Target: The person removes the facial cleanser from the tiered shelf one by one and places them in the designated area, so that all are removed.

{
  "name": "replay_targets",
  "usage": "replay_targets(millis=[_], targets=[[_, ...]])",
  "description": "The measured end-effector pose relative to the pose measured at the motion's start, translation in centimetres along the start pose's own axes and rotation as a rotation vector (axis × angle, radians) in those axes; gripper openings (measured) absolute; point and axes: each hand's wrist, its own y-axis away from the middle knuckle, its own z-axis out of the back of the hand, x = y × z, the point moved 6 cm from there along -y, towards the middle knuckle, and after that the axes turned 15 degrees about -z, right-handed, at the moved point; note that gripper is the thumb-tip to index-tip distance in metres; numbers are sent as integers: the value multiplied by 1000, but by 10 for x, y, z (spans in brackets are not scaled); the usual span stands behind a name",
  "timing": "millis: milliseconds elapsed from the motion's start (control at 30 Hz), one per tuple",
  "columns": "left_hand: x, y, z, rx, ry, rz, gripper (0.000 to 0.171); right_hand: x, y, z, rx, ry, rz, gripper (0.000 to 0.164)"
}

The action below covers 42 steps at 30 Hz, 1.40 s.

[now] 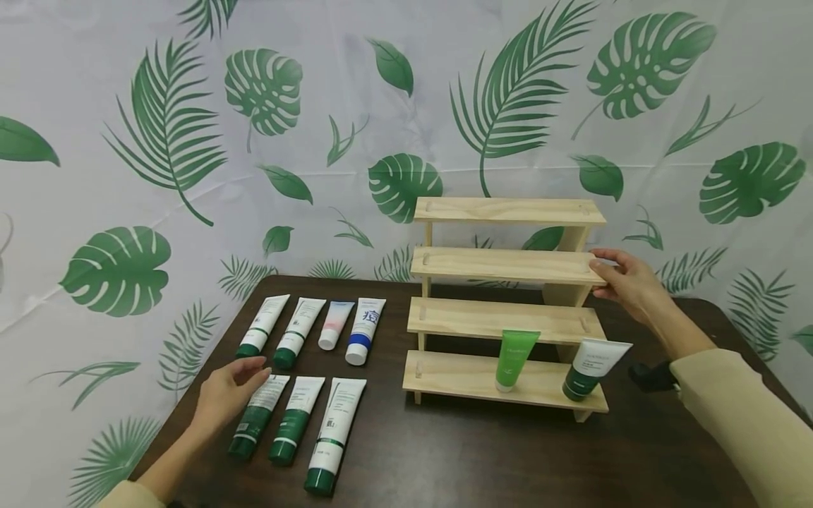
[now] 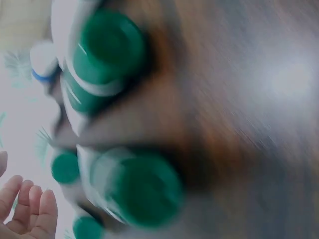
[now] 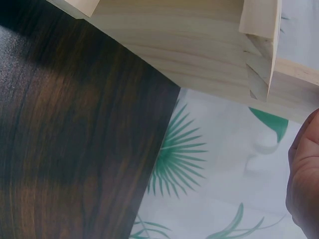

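My right hand (image 1: 629, 282) grips the right end of the third step up of a wooden tiered display shelf (image 1: 502, 264), thumb on top. In the right wrist view that hand (image 3: 305, 174) shows at the right edge. My left hand (image 1: 225, 395) hovers with relaxed fingers beside a dark green and white squeeze tube (image 1: 257, 416) at the front left; whether it touches the tube is unclear. Two more green-capped tubes, one half green (image 1: 296, 420) and one mostly white (image 1: 338, 427), lie alongside. On the lowest step stand a bright green tube (image 1: 516, 358) and a white-and-dark-green tube (image 1: 595, 368).
Behind the front row lie two white green-capped tubes, a small pink-and-blue tube (image 1: 336, 324) and a white tube with blue band (image 1: 365, 329). All rest on a dark wooden table (image 1: 444, 451). A leaf-print cloth (image 1: 343, 92) hangs behind.
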Motion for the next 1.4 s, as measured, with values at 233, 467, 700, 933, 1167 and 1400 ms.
replay_targets(millis=[233,467,700,933,1167,1400], targets=[[-48,-11,-21,32,252,-11,39,1,2,0,5,-18,17,21],[-92,-23,-51,76,515,-32,35,0,2,0,12,-35,19,19],[-149,-35,-95,167,682,-171,33,0,2,2,17,-60,25,17],[-199,-41,-126,246,748,-323,32,2,5,-2,34,-59,33,17],[-222,-44,-144,282,779,-323,32,2,4,0,15,-37,24,19],[-238,-46,-155,279,844,-323,36,2,5,-2,21,-50,22,19]])
